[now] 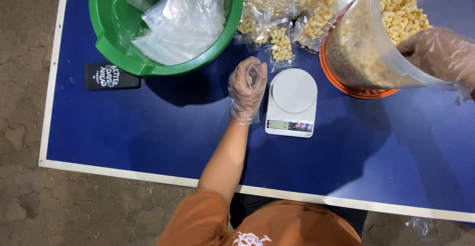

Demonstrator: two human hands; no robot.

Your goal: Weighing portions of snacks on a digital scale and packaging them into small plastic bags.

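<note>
My left hand (247, 88), in a thin clear glove, hovers just left of a white kitchen scale (292, 102) on the blue table (148, 132). Its fingers are pinched together around what looks like a few pale yellow snack pieces. My right hand (440, 53), also gloved, grips the rim of a large clear plastic container (361, 53) with an orange base. The container is tilted, full of the same snack pieces, and sits up and to the right of the scale. The scale's round plate is bare.
A green bucket (106, 43) holding empty clear plastic bags stands at the back left. Filled bags of snack pieces (282, 3) lie behind the scale, one small bag (281, 45) nearest it. A black phone (111, 76) lies by the bucket. The table's white edge runs along the front.
</note>
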